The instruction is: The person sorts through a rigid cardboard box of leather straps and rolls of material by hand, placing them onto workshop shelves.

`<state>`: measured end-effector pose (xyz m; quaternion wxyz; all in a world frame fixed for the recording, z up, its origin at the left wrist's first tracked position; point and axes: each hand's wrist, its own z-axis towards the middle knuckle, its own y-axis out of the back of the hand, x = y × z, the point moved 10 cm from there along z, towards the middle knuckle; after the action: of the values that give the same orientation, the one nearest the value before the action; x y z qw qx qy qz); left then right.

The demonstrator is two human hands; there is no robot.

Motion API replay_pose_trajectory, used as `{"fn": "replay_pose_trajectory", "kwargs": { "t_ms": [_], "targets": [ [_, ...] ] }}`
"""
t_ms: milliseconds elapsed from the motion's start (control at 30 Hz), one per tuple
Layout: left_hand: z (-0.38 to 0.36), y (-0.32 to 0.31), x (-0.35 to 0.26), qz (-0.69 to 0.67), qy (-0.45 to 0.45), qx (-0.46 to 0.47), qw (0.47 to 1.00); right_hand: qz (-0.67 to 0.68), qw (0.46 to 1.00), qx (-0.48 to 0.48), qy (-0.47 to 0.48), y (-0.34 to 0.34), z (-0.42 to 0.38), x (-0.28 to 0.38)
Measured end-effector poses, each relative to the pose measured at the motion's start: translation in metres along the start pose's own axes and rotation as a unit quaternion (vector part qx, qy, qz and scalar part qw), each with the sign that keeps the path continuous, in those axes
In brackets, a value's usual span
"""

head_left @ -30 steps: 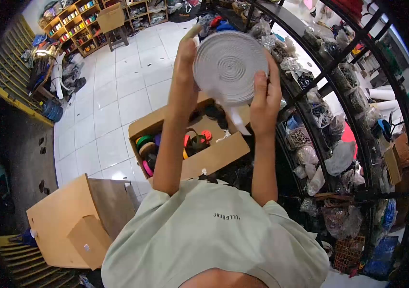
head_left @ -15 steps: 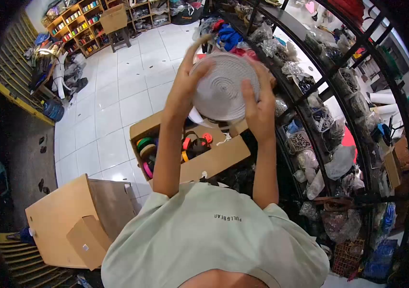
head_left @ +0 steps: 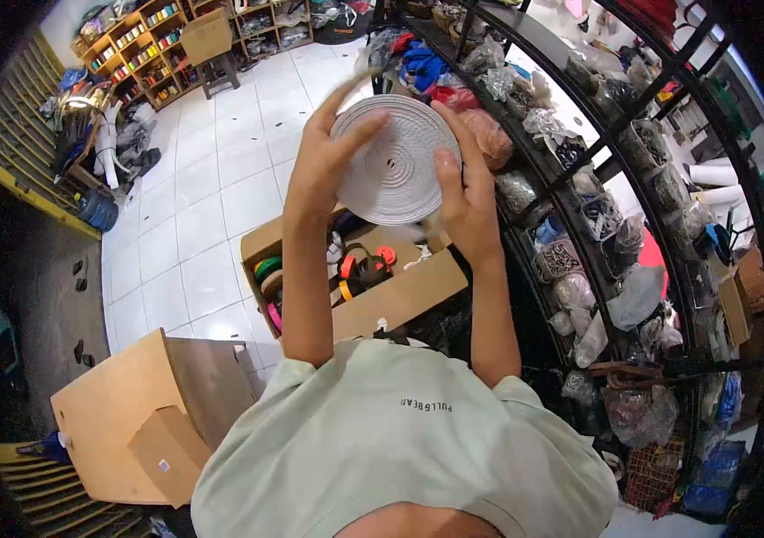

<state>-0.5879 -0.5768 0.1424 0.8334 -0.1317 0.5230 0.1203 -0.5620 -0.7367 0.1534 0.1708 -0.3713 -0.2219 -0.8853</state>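
Observation:
A round, flat coil of whitish-grey webbing (head_left: 397,170) is raised above an open cardboard box, its spiral face toward the camera. My left hand (head_left: 324,161) grips the coil's left edge, with the thumb laid across its face. On the right edge my right hand (head_left: 470,193) holds it, thumb on the face and fingers behind the rim. The fingertips behind the coil are partly hidden. Below, the open box (head_left: 404,294) contains several coloured rolls, among them a red one (head_left: 386,255) and a pink one (head_left: 274,316).
A large cardboard box (head_left: 122,412) stands at the lower left. Black metal shelving (head_left: 597,152) with bagged small parts runs along the right. Wooden shelves of thread spools (head_left: 144,49) and a stool (head_left: 219,81) are at the back, on white floor tiles (head_left: 212,197).
Both hands have moved slightly to the left with the coil. Its spiral face now shows more sharply.

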Motion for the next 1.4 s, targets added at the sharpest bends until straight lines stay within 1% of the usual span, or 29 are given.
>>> {"fn": "replay_pose_trajectory", "kwargs": {
  "t_ms": [67,100,133,200,233,267,333,367,400,433,467,500,567,600,667,767,800,867,900,933,1000,1067,1133,1200,1267,1300,1333,1367,1400],
  "targets": [
    [-0.016,0.012,-0.008,-0.019,-0.08,-0.13,0.988,-0.018,0.999,-0.029,0.028,-0.006,-0.001,0.001],
    [-0.03,0.013,-0.018,-0.034,-0.11,-0.214,0.97,-0.021,0.997,-0.072,0.026,-0.003,0.001,0.001],
    [-0.029,-0.002,-0.009,-0.033,-0.111,-0.213,0.97,-0.024,0.992,-0.118,0.021,-0.001,0.0,-0.001],
    [-0.058,0.008,0.01,-0.093,-0.135,-0.39,0.906,-0.045,0.989,-0.132,0.037,-0.013,-0.005,-0.005],
    [-0.055,-0.006,0.009,-0.152,-0.122,-0.324,0.926,-0.018,0.985,-0.168,0.041,-0.006,-0.008,-0.004],
    [-0.051,-0.003,0.009,-0.159,-0.123,-0.317,0.927,0.005,0.978,-0.203,0.047,0.004,-0.01,-0.003],
    [-0.027,-0.016,0.008,-0.215,-0.087,-0.086,0.969,-0.014,0.977,-0.207,0.042,0.023,-0.01,-0.004],
    [-0.022,-0.018,0.002,-0.135,-0.043,-0.013,0.99,-0.039,0.988,-0.142,0.045,0.019,-0.006,-0.001],
    [-0.02,-0.014,-0.003,-0.049,-0.024,-0.01,0.998,-0.066,0.994,-0.079,0.047,0.015,-0.004,0.001],
    [-0.014,-0.006,-0.001,0.002,-0.017,0.006,1.0,0.011,0.999,-0.04,-0.016,0.008,-0.004,-0.011],
    [-0.009,-0.007,0.002,0.055,-0.013,0.02,0.998,-0.019,0.999,-0.039,0.013,0.007,-0.007,-0.011],
    [-0.011,-0.02,0.001,0.047,-0.02,0.035,0.998,-0.037,0.999,-0.037,0.005,0.006,-0.009,-0.01],
    [-0.019,-0.006,0.007,-0.07,-0.005,-0.097,0.993,-0.075,0.996,-0.054,0.012,0.001,-0.012,-0.01],
    [-0.022,-0.001,0.034,-0.153,0.0,-0.175,0.973,-0.098,0.992,-0.075,0.027,0.0,-0.013,-0.011],
    [-0.033,-0.009,0.062,-0.264,0.04,-0.247,0.932,-0.098,0.993,-0.064,0.017,-0.003,-0.016,-0.012],
    [-0.04,-0.023,0.065,-0.343,0.05,-0.234,0.908,-0.195,0.976,-0.074,0.064,0.007,-0.017,0.005],
    [-0.044,-0.024,0.061,-0.325,0.054,-0.251,0.91,-0.202,0.974,-0.079,0.069,0.013,-0.018,0.008],
    [-0.049,-0.031,0.05,-0.315,0.059,-0.272,0.908,-0.18,0.983,-0.02,0.017,0.012,-0.019,-0.003],
    [-0.049,-0.034,0.048,-0.32,0.058,-0.264,0.908,-0.118,0.991,-0.046,0.051,0.016,-0.019,0.002],
    [-0.048,-0.038,0.047,-0.306,0.067,-0.244,0.918,-0.126,0.989,-0.051,0.054,0.022,-0.021,0.003],
    [-0.046,-0.05,0.039,-0.27,0.071,-0.204,0.938,-0.201,0.971,-0.028,0.122,0.023,-0.024,0.02],
    [-0.046,-0.066,0.04,-0.345,0.076,-0.164,0.921,-0.196,0.974,-0.049,0.106,0.032,-0.028,0.015],
    [-0.041,-0.088,0.018,-0.315,0.051,-0.121,0.94,-0.187,0.975,-0.116,0.034,0.061,-0.033,0.004],
    [-0.037,-0.105,0.0,-0.286,0.022,-0.079,0.955,-0.186,0.971,-0.136,0.062,0.084,-0.033,0.008],
    [-0.041,-0.138,-0.018,-0.305,-0.016,0.079,0.949,-0.214,0.955,-0.188,0.077,0.114,-0.041,0.016],
    [-0.039,-0.143,-0.009,-0.307,0.019,0.082,0.948,-0.169,0.959,-0.216,0.072,0.13,-0.042,0.016],
    [-0.037,-0.144,-0.009,-0.311,0.017,0.085,0.946,-0.123,0.96,-0.243,0.065,0.147,-0.043,0.015],
    [-0.038,-0.156,-0.014,-0.282,0.01,0.156,0.946,-0.23,0.931,-0.257,0.121,0.167,-0.04,0.035],
    [-0.043,-0.169,-0.017,-0.251,0.002,0.226,0.941,-0.297,0.911,-0.27,0.094,0.192,-0.037,0.042]
  ]
}}
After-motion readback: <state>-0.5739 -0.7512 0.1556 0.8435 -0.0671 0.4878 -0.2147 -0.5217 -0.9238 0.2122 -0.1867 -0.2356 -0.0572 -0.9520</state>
